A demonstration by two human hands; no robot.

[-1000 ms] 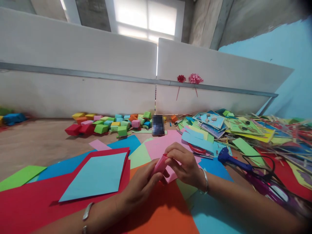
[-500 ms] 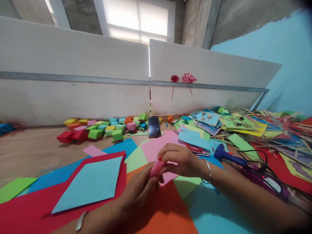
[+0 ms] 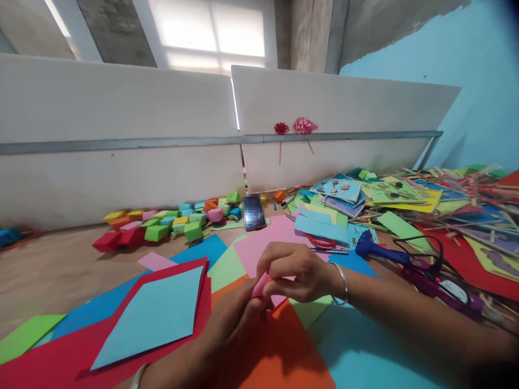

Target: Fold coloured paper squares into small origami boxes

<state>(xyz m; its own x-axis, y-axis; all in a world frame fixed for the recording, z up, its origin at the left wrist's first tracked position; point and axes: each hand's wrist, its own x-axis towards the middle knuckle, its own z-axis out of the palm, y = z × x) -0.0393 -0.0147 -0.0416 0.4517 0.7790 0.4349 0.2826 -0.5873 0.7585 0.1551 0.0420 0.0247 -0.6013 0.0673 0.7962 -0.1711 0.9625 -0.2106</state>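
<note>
Between my two hands is a small folded piece of pink paper (image 3: 260, 284), mostly covered by fingers. My left hand (image 3: 237, 310) grips it from below and the left, its fingers closed round it. From the right, my right hand (image 3: 290, 272) pinches the same piece between thumb and fingers. Both hands are above overlapping coloured sheets, with an orange sheet (image 3: 279, 351) beneath them and a large pink sheet (image 3: 279, 232) just beyond. To the left, a light blue sheet (image 3: 156, 308) lies on red paper (image 3: 44, 362).
Several folded paper cubes (image 3: 157, 233) and a phone (image 3: 254, 212) stand along the white panel. At right lie a blue-handled glue gun (image 3: 383, 256), red-handled scissors (image 3: 320, 241) and stacked paper pictures (image 3: 336, 189). Two paper flowers (image 3: 305, 126) hang on the rail.
The view has tilted and shifted slightly. My right fingers have closed lower over the pink paper, so less of it shows. Both hands keep hold of it.
</note>
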